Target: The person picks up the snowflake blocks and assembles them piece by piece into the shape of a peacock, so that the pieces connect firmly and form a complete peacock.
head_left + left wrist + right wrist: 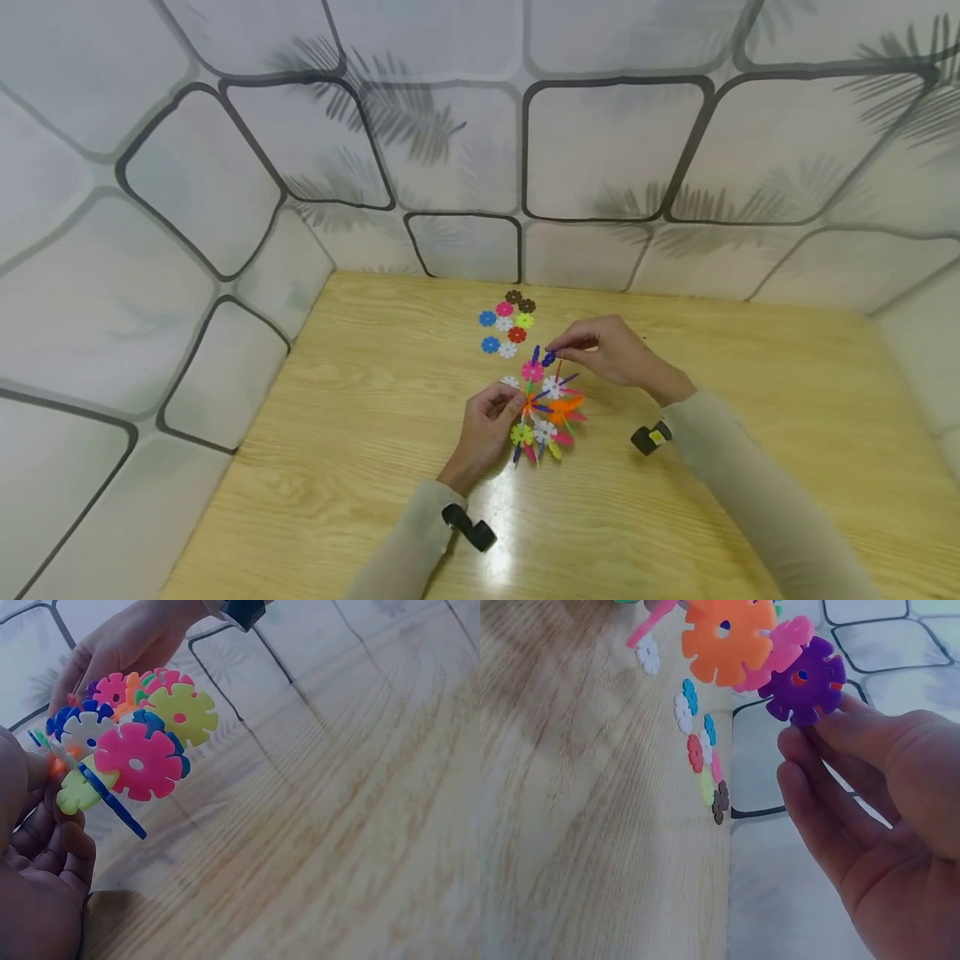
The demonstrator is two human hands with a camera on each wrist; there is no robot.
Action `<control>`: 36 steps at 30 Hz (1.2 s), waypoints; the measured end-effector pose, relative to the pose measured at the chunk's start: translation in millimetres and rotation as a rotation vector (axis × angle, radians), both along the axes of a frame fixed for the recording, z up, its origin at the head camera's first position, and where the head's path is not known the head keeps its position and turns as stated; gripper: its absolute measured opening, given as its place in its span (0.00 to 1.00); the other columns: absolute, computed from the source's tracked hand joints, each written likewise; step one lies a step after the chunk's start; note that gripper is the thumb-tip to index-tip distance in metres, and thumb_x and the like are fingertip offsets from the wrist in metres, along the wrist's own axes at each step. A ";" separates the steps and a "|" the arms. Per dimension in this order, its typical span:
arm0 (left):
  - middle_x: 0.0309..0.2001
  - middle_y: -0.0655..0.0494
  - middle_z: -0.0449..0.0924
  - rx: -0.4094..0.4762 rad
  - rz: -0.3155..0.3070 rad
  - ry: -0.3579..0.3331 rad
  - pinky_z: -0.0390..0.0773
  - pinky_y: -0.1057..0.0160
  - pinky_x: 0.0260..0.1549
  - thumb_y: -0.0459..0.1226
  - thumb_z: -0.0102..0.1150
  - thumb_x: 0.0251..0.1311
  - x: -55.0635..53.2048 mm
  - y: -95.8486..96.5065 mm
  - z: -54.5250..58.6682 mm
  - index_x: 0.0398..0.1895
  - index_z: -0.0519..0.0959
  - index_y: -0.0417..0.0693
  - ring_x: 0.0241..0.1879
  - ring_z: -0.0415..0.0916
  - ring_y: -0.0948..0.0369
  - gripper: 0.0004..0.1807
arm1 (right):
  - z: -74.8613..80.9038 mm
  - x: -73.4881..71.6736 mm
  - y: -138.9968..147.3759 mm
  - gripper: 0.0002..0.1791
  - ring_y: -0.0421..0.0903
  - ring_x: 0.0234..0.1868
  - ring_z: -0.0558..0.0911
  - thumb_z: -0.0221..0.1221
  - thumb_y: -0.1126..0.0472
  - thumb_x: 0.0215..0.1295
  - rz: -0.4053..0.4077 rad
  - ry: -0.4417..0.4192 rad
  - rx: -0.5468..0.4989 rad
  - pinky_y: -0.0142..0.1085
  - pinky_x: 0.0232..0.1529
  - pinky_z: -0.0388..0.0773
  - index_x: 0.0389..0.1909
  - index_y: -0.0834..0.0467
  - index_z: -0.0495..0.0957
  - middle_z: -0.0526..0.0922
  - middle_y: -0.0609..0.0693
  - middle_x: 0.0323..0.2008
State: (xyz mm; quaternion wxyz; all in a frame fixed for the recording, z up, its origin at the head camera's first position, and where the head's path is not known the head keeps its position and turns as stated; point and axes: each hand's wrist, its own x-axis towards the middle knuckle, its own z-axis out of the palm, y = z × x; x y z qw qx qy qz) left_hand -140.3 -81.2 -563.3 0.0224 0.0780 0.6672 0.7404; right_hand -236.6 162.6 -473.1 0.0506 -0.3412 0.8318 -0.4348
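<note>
- A toy ball of snowflake discs (543, 412) sits between the two hands, just over the middle of the tabletop (360, 467). It is made of many flat plastic flowers stuck into each other: pink, orange, yellow, white, blue and green.
- The left hand (487, 429) grips the left side of the toy ball with curled fingers. In the left wrist view a big pink disc (139, 761) and a yellow disc (182, 712) face the camera.
- The right hand (607, 350) pinches a purple disc (804, 680) with its fingertips. The purple disc is at the top edge of the toy ball, touching a pink piece next to an orange disc (726, 639).
- A little group of loose discs (506, 323) lies flat on the tabletop, just behind the toy ball. They are brown, blue, pink, white, yellow and red.
- Both arms wear long pale sleeves (750, 483), and a small black camera sits on each wrist.
- The wall (225, 167) behind the tabletop is white with dark curvy lines and grey leaf shapes.
- No words or labels can be read on anything.
</note>
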 end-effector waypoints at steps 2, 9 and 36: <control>0.39 0.61 0.83 0.001 -0.004 0.002 0.82 0.73 0.42 0.27 0.57 0.78 0.4 0.3 -0.4 0.46 0.80 0.23 0.38 0.80 0.69 0.09 | 1.8 1.0 -1.5 0.10 0.48 0.45 0.93 0.69 0.71 0.72 0.015 0.005 0.010 0.33 0.50 0.90 0.47 0.56 0.93 0.95 0.51 0.44; 0.38 0.63 0.83 -0.002 -0.011 0.003 0.82 0.73 0.40 0.27 0.58 0.78 -0.5 0.0 -3.1 0.45 0.80 0.22 0.37 0.80 0.70 0.09 | 11.4 2.8 -3.1 0.11 0.45 0.43 0.93 0.70 0.72 0.69 0.087 0.096 0.086 0.36 0.47 0.90 0.45 0.56 0.94 0.95 0.50 0.42; 0.36 0.63 0.82 0.001 -0.007 -0.004 0.80 0.73 0.36 0.28 0.58 0.78 -1.2 -0.2 -3.4 0.45 0.80 0.24 0.33 0.77 0.69 0.09 | 14.1 -1.5 -13.4 0.13 0.55 0.46 0.93 0.63 0.74 0.75 0.140 0.103 0.104 0.45 0.50 0.92 0.53 0.61 0.91 0.94 0.53 0.45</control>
